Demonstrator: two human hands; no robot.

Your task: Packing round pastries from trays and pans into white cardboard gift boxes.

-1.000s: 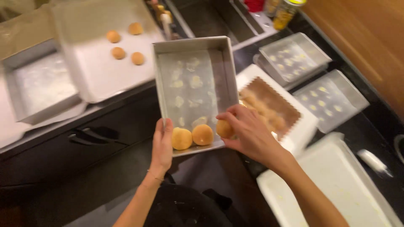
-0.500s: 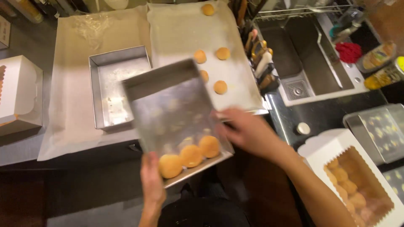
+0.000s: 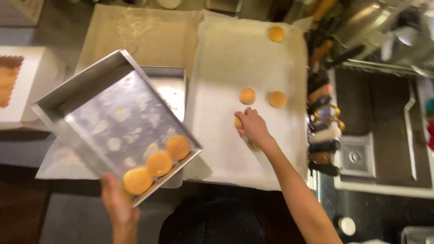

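Note:
My left hand [image 3: 118, 203] grips the near edge of a tilted square metal baking pan [image 3: 108, 117]. Three round golden buns [image 3: 158, 163] lie in a row along the pan's near edge. My right hand [image 3: 253, 128] reaches out over a large paper-lined baking sheet [image 3: 217, 68] and closes on a bun [image 3: 238, 122] lying there. Three more buns rest on that sheet: one [image 3: 247, 96] just beyond my fingers, one [image 3: 277, 99] to its right, and one [image 3: 275, 34] at the far edge.
A second empty metal pan [image 3: 169, 88] sits on parchment under the held pan. A white box [image 3: 22, 86] with baked goods stands at the left. Several utensil handles [image 3: 323, 131] and a steel sink [image 3: 379, 131] lie to the right.
My view has swung left from the boxes to the lined sheet. My right hand left the pan and reached onto the sheet, where it now grips a bun. The pan holds three buns throughout.

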